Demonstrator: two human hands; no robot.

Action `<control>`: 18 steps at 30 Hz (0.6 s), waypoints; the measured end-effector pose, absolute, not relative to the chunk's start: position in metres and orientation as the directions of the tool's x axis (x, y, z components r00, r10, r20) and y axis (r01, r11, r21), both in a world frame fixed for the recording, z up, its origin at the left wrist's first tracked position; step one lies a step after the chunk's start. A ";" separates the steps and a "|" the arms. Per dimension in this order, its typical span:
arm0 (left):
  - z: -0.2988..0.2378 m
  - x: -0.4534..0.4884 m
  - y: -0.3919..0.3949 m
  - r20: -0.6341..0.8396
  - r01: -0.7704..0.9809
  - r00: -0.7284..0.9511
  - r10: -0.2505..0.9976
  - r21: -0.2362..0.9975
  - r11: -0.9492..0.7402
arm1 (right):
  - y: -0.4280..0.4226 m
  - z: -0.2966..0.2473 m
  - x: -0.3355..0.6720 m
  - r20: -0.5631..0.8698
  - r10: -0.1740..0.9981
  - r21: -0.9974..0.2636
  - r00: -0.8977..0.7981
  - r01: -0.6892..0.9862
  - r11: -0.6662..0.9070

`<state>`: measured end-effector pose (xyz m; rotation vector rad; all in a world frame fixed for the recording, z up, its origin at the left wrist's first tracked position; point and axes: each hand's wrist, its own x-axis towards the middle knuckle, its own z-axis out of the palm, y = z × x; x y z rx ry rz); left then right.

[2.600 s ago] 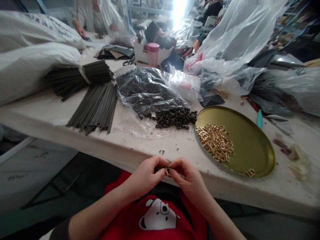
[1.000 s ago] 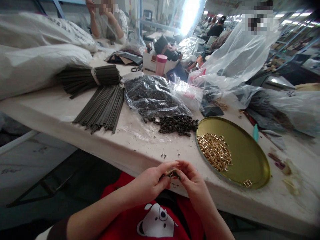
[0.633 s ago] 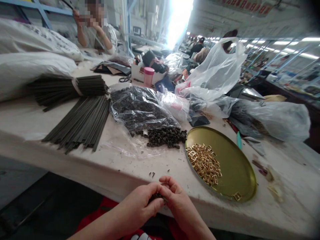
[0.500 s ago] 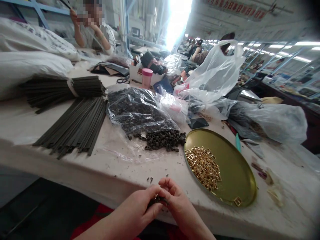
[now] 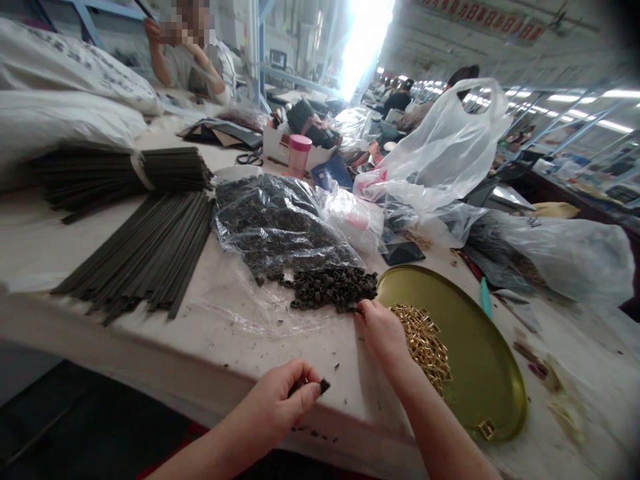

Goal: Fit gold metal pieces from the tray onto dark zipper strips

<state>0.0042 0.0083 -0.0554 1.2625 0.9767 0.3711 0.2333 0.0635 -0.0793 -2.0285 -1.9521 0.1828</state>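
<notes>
My left hand (image 5: 283, 403) hovers at the table's front edge, its fingers pinched on a small dark piece (image 5: 324, 385). My right hand (image 5: 383, 330) has reached forward, fingertips curled at the near edge of a pile of small dark loops (image 5: 333, 288); whether they hold one is hidden. That pile spills from a clear bag (image 5: 280, 223) full of the same loops. Right of the hand lies a round gold tray (image 5: 480, 347) holding a heap of gold buckles (image 5: 425, 343), with a single buckle (image 5: 486, 428) near its front rim.
Long dark strips (image 5: 145, 250) lie loose on the left, a tied bundle (image 5: 120, 173) behind them. White sacks (image 5: 60, 100), plastic bags (image 5: 440, 153), a pink-lidded cup (image 5: 299, 155) and a dark phone (image 5: 404, 252) crowd the back. Other people sit at the far end.
My hands, joined on one small part at the table edge, have come apart. The right hand has gone forward to the dark loops; the left stays back, still pinching a dark piece.
</notes>
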 end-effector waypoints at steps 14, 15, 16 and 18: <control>-0.038 0.015 0.000 -0.210 0.418 0.475 0.855 0.908 -0.009 | -0.029 -0.044 0.178 -0.198 0.974 -0.976 -0.108 0.115 -0.186; -0.037 0.015 -0.003 -0.221 0.442 0.486 0.846 0.897 -0.019 | -0.033 -0.044 0.175 -0.195 0.977 -0.977 -0.087 0.110 -0.185; -0.037 0.014 -0.006 -0.225 0.454 0.491 0.841 0.891 -0.027 | -0.036 -0.044 0.173 -0.193 0.979 -0.977 -0.066 0.107 -0.186; -0.035 0.013 -0.012 -0.216 0.451 0.480 0.850 0.892 -0.028 | -0.039 -0.046 0.170 -0.195 0.980 -0.978 -0.032 0.076 -0.192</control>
